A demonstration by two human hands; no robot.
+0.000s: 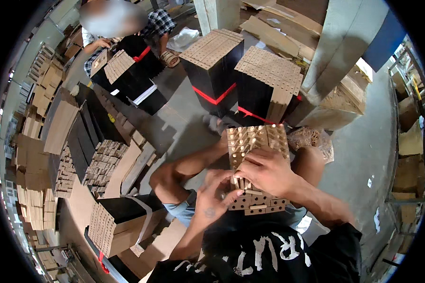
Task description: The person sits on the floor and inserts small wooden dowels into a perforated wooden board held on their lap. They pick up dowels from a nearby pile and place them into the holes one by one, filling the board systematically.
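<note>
Between my knees stands a bundle of drilled wooden boards [264, 205], its end face turned up and full of round holes. Wooden dowels [241, 141] stick up in rows from its far half. My right hand [267, 172] bends over the middle of the face, fingertips closed on a dowel. Beside it on the left, my left hand [212, 191] has its thumb and forefinger curled around several short dowels. A loose dowel [258, 206] lies flat on the near part of the face. My right fingers partly hide the holes beneath them.
A clear plastic bag of dowels [311, 141] lies by my right knee. Black-sided board stacks with red straps [212, 70] stand ahead. Another person [123, 42] works at a similar stack, far left. More strapped boards [104, 228] and cardboard lie at my left; a concrete pillar [347, 42] rises at right.
</note>
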